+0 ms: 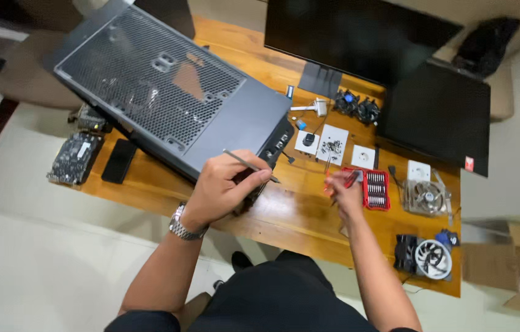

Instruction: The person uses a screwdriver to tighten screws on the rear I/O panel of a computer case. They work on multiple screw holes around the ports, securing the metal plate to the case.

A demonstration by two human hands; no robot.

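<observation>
1. Left hand (223, 187) sits at the centre of the view, fingers pressed together in a pinch on a thin grey metal screwdriver (249, 165), held like a pen.

2. The screwdriver's long axis runs from about ten o'clock down to four o'clock; its tip points toward four o'clock, just off the near corner of the big dark-grey computer case with the perforated mesh panel (167, 92), which lies tilted across the wooden worktop (297, 215).

3. Right hand (345, 187) is out at three o'clock from the left hand, fingers curled and pinched around something small with an orange-red end; what exactly it is I cannot tell at this size.

4. That right hand touches or nearly touches the left edge of a red rectangular plastic bit holder with rows of silver bits (373, 187), which lies at three o'clock from its fingers. The right hand is plainly the nearer one to it; the left is well apart.

5. The key relation: the screwdriver tip and the bit holder face each other across a bare strip of worktop, tip aimed roughly that way.

6. Round about: small white paper squares with screws (332, 144) at twelve o'clock from the right hand, a round cooler fan with white blades (432, 258) at five o'clock, a dark circuit board (75, 158) far out at nine o'clock.
</observation>
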